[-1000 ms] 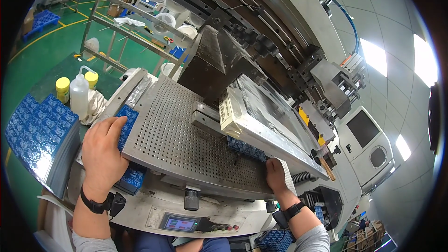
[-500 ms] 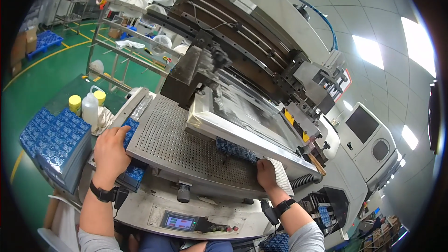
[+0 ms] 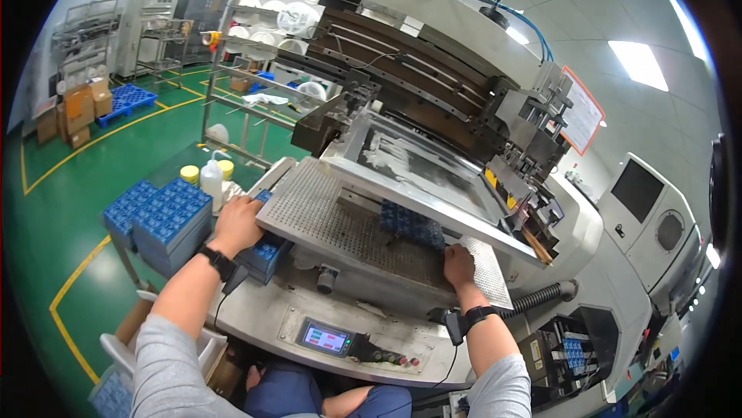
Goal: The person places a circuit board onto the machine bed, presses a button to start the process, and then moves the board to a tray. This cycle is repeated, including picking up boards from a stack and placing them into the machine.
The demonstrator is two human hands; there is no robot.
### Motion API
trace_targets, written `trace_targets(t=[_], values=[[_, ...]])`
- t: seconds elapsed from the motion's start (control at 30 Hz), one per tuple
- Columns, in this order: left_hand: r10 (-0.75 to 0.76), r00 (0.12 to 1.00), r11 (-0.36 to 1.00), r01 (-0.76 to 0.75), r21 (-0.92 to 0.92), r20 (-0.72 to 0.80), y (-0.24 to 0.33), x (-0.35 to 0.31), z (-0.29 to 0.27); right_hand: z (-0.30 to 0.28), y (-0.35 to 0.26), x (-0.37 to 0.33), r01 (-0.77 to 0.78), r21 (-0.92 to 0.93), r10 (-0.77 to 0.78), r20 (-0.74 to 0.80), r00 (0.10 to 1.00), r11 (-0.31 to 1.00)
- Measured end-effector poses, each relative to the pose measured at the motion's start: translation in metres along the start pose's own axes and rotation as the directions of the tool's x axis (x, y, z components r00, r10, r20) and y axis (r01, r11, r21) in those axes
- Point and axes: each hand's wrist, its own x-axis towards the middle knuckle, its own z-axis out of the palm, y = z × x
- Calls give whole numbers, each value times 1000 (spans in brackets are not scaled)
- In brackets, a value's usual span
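My left hand [image 3: 237,226] rests over a stack of blue printed panels [image 3: 265,257] at the left edge of a perforated metal plate [image 3: 301,192]. Its fingers stretch across the top panel, with the thumb toward the plate. On the plate, partly under a framed screen [image 3: 421,173] with grey smears, lies a single blue panel [image 3: 410,225]. My right hand [image 3: 458,265] is closed at that panel's near right corner; its fingertips are mostly hidden.
Taller stacks of blue panels [image 3: 171,221] stand at the left, beside a clear squeeze bottle [image 3: 211,178] and yellow-lidded jars [image 3: 189,174]. A control panel [image 3: 325,337] sits on the machine's front. Right of it runs a black corrugated hose [image 3: 533,300].
The head view has shifted and tilted, so everything sits further right in it. Both hands stay at the same places on the stack and the panel.
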Motion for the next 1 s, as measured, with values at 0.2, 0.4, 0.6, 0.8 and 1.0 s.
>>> trace_targets(t=[0.2, 0.4, 0.6, 0.8, 1.0], values=[[66, 998, 998, -66, 2, -1, -7, 9, 20, 1, 8, 13, -195, 152, 183, 91, 979, 969], [75, 997, 996, -77, -46, -32, -17, -1, 22, -36, -14, 12, -156, 488, 137, 75, 988, 859], [116, 993, 993, -116, 14, 17, -3, 7, 22, -71, 88, -20, -112, 480, 112, 29, 993, 870], [124, 991, 989, -127, 70, 50, -33, 5, 41, -159, 151, -86, -484, 810, 391, 349, 852, 332], [167, 986, 984, -167, 66, 5, -24, 9, 39, -154, 219, -118, -672, 708, 538, 487, 687, 217]])
